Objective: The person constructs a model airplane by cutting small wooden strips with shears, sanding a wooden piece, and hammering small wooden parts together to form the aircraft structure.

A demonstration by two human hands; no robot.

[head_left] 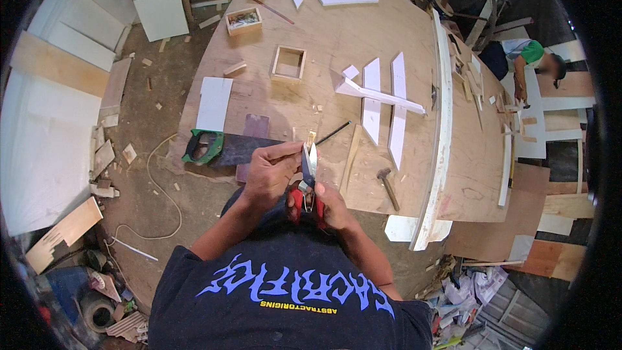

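Note:
My right hand (pixel 332 202) grips the red handles of a pair of pliers (pixel 308 181), jaws pointing up and away from me. My left hand (pixel 271 170) pinches a thin nail or pin at the jaws of the pliers. Both hands are close to my chest, just above the near edge of a large plywood table (pixel 324 39). A hand saw (pixel 223 147) with a green and black handle lies on the table just left of my left hand. A hammer (pixel 387 185) lies to the right of my right hand.
White boards (pixel 382 100) lie crossed on the table, with a small open wooden frame (pixel 289 63) and a small box of bits (pixel 244 20) farther back. Another person (pixel 531 58) works at the right. Scrap wood and white panels (pixel 45 136) cover the dirt floor at left.

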